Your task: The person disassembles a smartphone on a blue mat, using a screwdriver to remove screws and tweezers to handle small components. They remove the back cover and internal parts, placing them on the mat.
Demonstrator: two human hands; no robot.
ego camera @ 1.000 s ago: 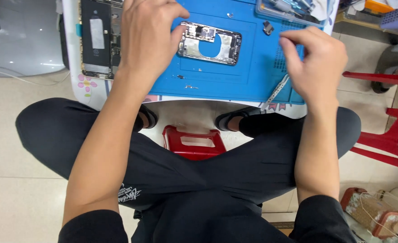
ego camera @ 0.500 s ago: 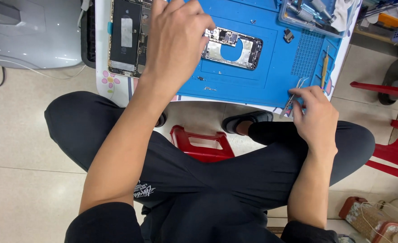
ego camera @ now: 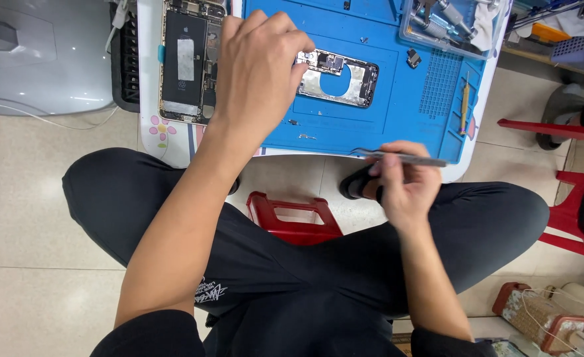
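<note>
Seen from above, a seated person works at a small table covered by a blue repair mat point(ego camera: 384, 119). The left hand point(ego camera: 255, 73) lies palm down on the mat, its fingertips touching the left end of a bare phone frame point(ego camera: 338, 78) whose long axis runs left to right; whether that grip closes on it cannot be told. The right hand point(ego camera: 401, 182) hovers at the near edge, right of and nearer than the frame, pinching metal tweezers point(ego camera: 404, 157) that lie left to right. An opened phone point(ego camera: 185, 61) lies far left.
</note>
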